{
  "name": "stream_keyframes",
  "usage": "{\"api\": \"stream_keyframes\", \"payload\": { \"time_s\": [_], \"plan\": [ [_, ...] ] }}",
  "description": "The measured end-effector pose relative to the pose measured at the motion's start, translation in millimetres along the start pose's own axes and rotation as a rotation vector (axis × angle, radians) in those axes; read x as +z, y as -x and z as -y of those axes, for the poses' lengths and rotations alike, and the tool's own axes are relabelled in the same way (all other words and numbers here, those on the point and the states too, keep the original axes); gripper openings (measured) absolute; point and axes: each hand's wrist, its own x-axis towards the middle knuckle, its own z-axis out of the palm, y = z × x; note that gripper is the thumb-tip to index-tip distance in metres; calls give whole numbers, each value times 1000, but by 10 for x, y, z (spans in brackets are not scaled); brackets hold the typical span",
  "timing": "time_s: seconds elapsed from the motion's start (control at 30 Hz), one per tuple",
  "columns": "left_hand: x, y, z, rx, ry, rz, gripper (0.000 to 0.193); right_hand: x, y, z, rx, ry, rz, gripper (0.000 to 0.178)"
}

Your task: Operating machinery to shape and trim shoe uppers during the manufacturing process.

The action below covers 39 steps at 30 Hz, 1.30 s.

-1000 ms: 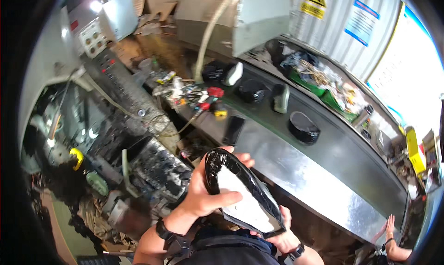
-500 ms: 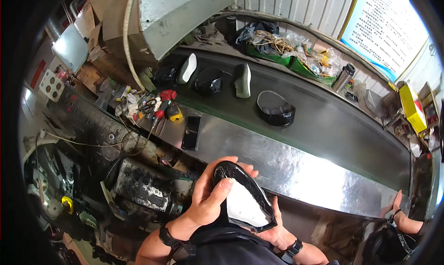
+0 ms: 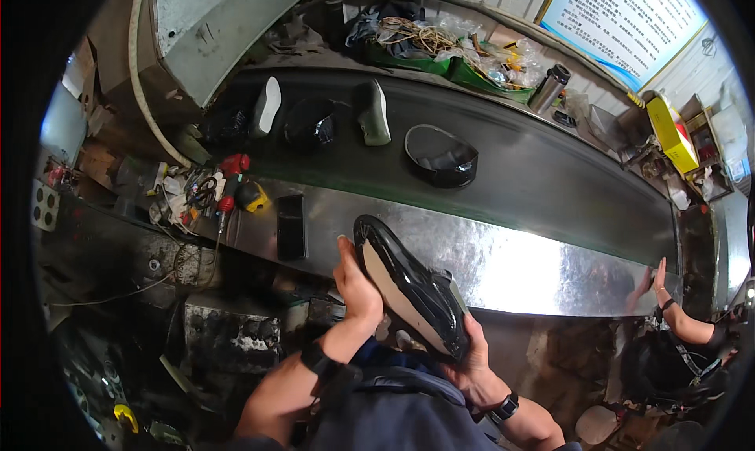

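Observation:
A glossy black shoe (image 3: 410,272) with a pale sole side (image 3: 393,294) is between my hands, tilted with its toe pointing up and left. My left hand (image 3: 358,290) presses along the pale side near the toe, its thumb hidden. Lower down, my right hand (image 3: 474,357) grips the other end, thumb along the black upper. Beyond them on the dark belt (image 3: 535,184) lie a black shoe upper (image 3: 444,168), a second black upper (image 3: 311,125), a grey-green shoe last with a white sole (image 3: 373,113) and another white-soled last (image 3: 267,106).
A black phone (image 3: 291,227) lies on the metal ledge (image 3: 377,207), beside a yellow-black tape measure (image 3: 252,195) and cluttered tools. Green trays (image 3: 487,81) of scraps and a steel flask (image 3: 549,89) line the back. Another person's hand (image 3: 661,276) touches the ledge at far right.
The shoe has been turned, so its glossy black side shows more and its pale sole less. My left hand has shifted from gripping over the toe to its side. The view has shifted too.

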Motion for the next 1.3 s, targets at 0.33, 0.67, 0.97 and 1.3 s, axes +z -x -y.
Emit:
{"api": "stream_keyframes", "payload": {
  "time_s": [0.33,0.67,0.97,1.3],
  "plan": [
    [-930,-399,-421,-72,-383,226,44,-1678,-379,1227,-401,189,-349,50],
    [-3887,1145,-2562,740,-2161,-1254,70,-3308,-1069,2815,-1022,-5,-699,25],
    [-5227,2405,-2784,632,-933,-1470,102,279,-2535,140,-283,946,149,37],
    [-3438,2161,-2286,395,-74,-725,43,1509,-1350,-917,52,1112,762,42]
  ]
}}
